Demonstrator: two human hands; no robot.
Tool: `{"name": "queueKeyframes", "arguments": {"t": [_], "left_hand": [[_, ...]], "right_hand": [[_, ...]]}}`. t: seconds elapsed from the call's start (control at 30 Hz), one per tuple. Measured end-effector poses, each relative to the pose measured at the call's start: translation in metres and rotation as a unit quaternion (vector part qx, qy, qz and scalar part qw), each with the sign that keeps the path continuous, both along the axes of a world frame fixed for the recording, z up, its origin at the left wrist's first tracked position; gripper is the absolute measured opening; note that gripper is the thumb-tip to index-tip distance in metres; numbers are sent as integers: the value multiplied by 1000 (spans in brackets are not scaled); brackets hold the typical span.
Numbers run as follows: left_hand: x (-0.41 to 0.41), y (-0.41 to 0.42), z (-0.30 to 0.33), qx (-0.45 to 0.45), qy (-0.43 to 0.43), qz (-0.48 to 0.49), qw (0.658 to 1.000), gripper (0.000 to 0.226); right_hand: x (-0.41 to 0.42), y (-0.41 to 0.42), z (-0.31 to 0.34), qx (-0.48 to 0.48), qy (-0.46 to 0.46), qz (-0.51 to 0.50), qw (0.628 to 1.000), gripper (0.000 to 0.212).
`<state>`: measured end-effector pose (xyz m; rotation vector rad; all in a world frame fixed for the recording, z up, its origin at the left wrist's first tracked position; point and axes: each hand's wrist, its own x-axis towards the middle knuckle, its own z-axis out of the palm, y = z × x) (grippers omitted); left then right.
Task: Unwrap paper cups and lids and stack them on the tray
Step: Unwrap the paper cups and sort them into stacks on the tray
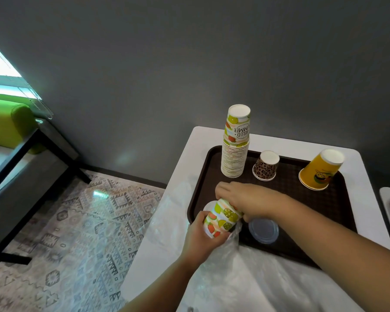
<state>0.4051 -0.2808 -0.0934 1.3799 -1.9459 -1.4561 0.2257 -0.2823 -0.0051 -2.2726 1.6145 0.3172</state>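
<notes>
Cups, fruit print, near edge of tray: left hand grips base; right hand curled round rim end; best drawn straight from wrapper

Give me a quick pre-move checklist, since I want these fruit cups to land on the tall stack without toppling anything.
1. Both hands on the fruit-print cups: ok; left hand grips the near end, right hand the far end.
2. Plastic wrap fully off the cups: not ok, it clings at the lower end.
3. Tall stack upright on the tray: ok.
4. Path to the stack unobstructed: ok; leopard cup stands to its right.
5. Clear lid out of the way: cannot tell, it lies just under the right wrist.
</notes>
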Motion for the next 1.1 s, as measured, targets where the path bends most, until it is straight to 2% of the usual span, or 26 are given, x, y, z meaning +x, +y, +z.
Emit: {"name": "queueKeyframes", "arguments": {"t": [0.1,0.17,0.2,0.27,0.3,0.37,0.43,0.5,0.53,0.6,0.73,0.87,1.1], "left_hand": [[-1,-1,4,6,10,10,1000,52],[0,-2,5,3,22,19,1000,48],[1,-3,5,3,34,23,999,46],[4,-4,3,3,46,24,999,43],[4,-4,1,4,45,22,999,41],[5,-3,-1,10,42,21,999,37],[5,-2,-2,11,41,23,999,33],[3,-3,-1,12,46,29,998,30],[3,-4,0,13,48,31,998,30],[2,-5,1,13,52,32,998,29],[2,-5,2,12,63,39,997,27],[1,-5,4,20,65,41,997,20],[0,-7,17,33,85,64,994,27]], "right_hand": [[11,0,-8,-67,67,30,995,69],[5,-4,-8,-115,65,40,990,66],[-1,-8,-5,-153,28,29,987,65],[-14,-17,9,-231,-110,-53,965,69],[-20,-23,19,-276,-186,-106,937,71],[-28,-35,38,-351,-318,-214,854,75],[-35,-49,54,-361,-433,-309,766,77],[-44,-63,58,-358,-495,-369,700,81],[-49,-69,57,-357,-501,-392,684,84],[-57,-77,51,-344,-490,-430,676,86],[-57,-84,30,-299,-456,-481,686,84],[-52,-83,5,-263,-400,-506,718,74],[-51,-87,-3,-253,-369,-515,731,77]]}}
